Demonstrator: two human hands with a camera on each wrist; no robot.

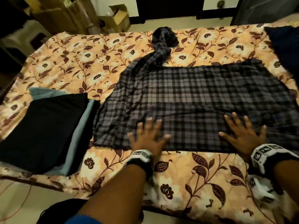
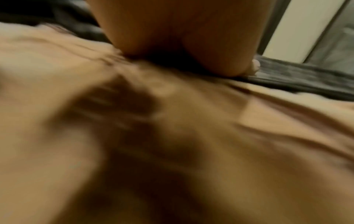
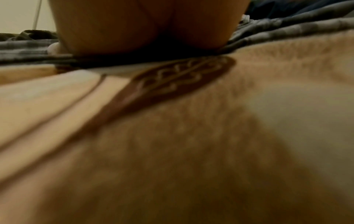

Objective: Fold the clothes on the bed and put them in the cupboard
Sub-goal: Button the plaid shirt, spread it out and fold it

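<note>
A grey plaid shirt lies spread across the floral bedsheet, one sleeve trailing in a twist toward the far edge. My left hand lies flat on the shirt's near hem, fingers spread. My right hand presses flat on the same hem further right, fingers also spread. In the left wrist view the palm rests down on the dark shirt edge. The right wrist view shows the palm on plaid cloth.
A folded stack of black cloth over light blue cloth sits at the bed's near left. A dark blue garment lies at the far right. Cardboard boxes stand on the floor beyond the bed.
</note>
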